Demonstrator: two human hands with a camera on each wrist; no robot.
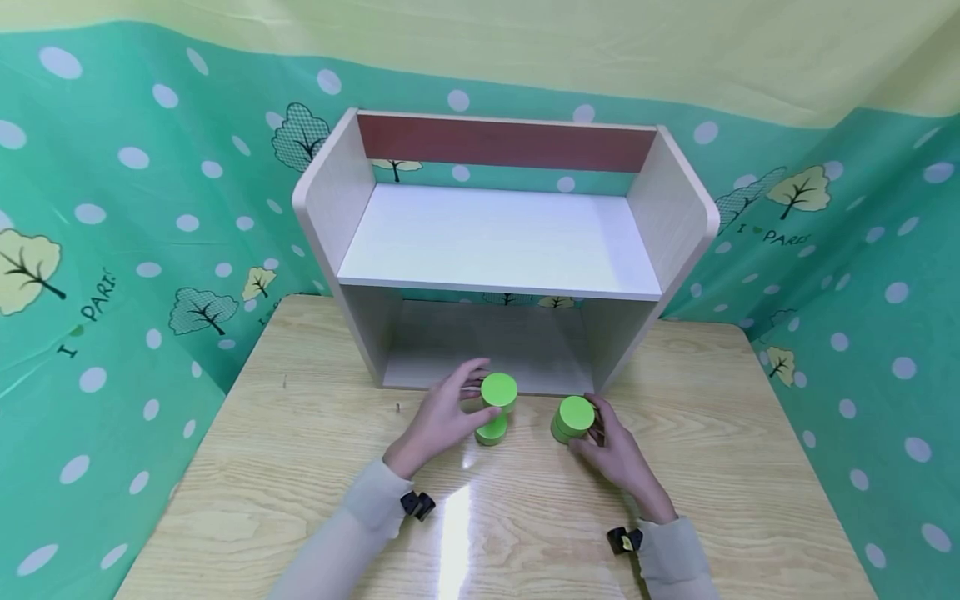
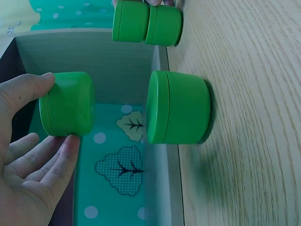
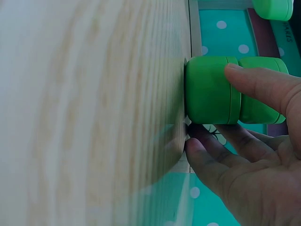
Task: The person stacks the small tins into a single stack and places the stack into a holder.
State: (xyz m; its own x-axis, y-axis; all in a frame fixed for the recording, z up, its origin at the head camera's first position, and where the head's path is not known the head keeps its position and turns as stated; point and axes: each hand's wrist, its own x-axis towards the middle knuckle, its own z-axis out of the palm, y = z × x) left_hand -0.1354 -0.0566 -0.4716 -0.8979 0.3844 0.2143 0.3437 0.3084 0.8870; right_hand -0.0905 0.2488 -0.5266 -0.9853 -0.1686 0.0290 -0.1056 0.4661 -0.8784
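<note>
My left hand (image 1: 441,419) pinches a small round green jar (image 2: 70,106) between thumb and fingertips. That jar is in the air, tilted little if at all, above a second green jar (image 2: 183,110) standing on the table; a gap between them shows in the left wrist view. To the right, two more green jars stand stacked, the upper jar (image 1: 577,412) on the lower jar (image 3: 209,89). My right hand (image 1: 621,457) holds this stack from its right side, thumb near the seam between the two jars and fingers curled around the far side. Those fingers are partly hidden.
A two-level shelf unit (image 1: 498,242) with pale sides and a dark red back strip stands right behind the jars. Its front lower edge is close to both hands. The wooden table (image 1: 247,467) reaches to a green dotted curtain (image 1: 112,333).
</note>
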